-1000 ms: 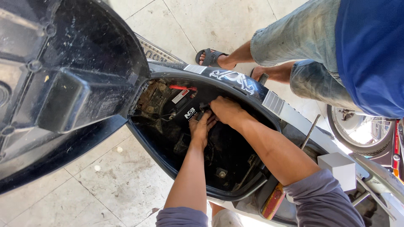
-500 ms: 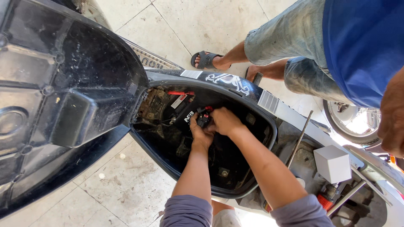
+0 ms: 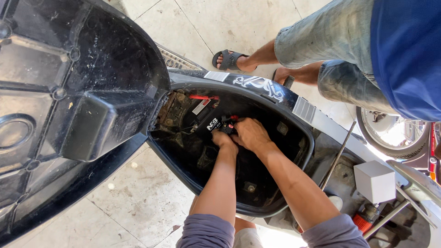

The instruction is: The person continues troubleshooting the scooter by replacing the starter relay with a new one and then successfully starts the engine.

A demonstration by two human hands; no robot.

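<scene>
Both my hands reach into the open black under-seat compartment [image 3: 294, 151] of a scooter. My left hand [image 3: 223, 138] and my right hand [image 3: 249, 134] are pressed together at a black battery [image 3: 206, 120] with a red wire and connector [image 3: 229, 120] at its top. The fingers of both hands close around the connector and the battery's terminal area; the fingertips are partly hidden. A second red cable [image 3: 202, 97] runs along the compartment's far edge.
The raised black seat underside [image 3: 78, 101] fills the left. Another person in a blue shirt, denim shorts [image 3: 330, 41] and sandals stands at the upper right. A white box [image 3: 374, 181], a metal rod [image 3: 337, 156] and a wheel [image 3: 390, 133] lie to the right. Tiled floor below.
The view has shifted; my hands have stayed at the battery, moving slightly and closing in tighter on the red connector.
</scene>
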